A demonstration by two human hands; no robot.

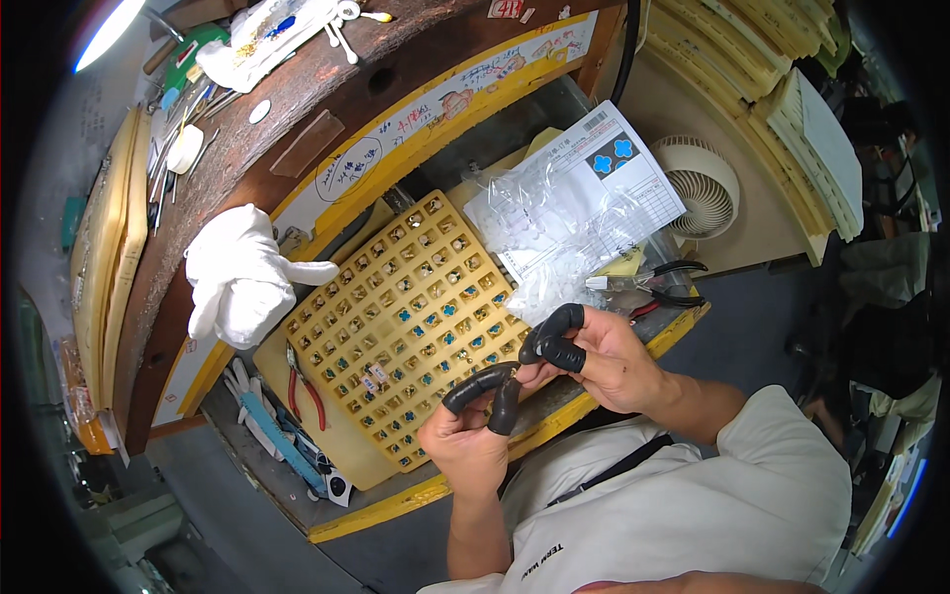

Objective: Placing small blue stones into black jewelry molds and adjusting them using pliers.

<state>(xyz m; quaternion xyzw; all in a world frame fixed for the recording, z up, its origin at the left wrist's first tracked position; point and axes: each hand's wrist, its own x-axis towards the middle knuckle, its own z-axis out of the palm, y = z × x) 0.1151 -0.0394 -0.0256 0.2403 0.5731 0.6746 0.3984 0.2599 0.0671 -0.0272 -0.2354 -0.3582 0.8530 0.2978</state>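
My left hand [467, 441] and my right hand [616, 361] meet above the near right edge of a yellow tray [492, 261]. Black finger covers wrap the thumb and forefinger on both. The fingertips of each are pinched together close to each other, around something too small to make out. Rows of square compartments in the tray hold small metal jewellery pieces, many with blue clover-shaped faces. Two small labels [375, 377] lie on the tray. Clear plastic bags [559, 287] lie just beyond my right hand.
Red-handled pliers [309, 398] lie left of the tray, black-handled pliers [676, 287] at the right. A printed sheet [633, 193] lies behind, near a white fan [696, 188]. A white glove [240, 272] sits at the bench edge. Tools and a lamp [111, 35] occupy the upper left.
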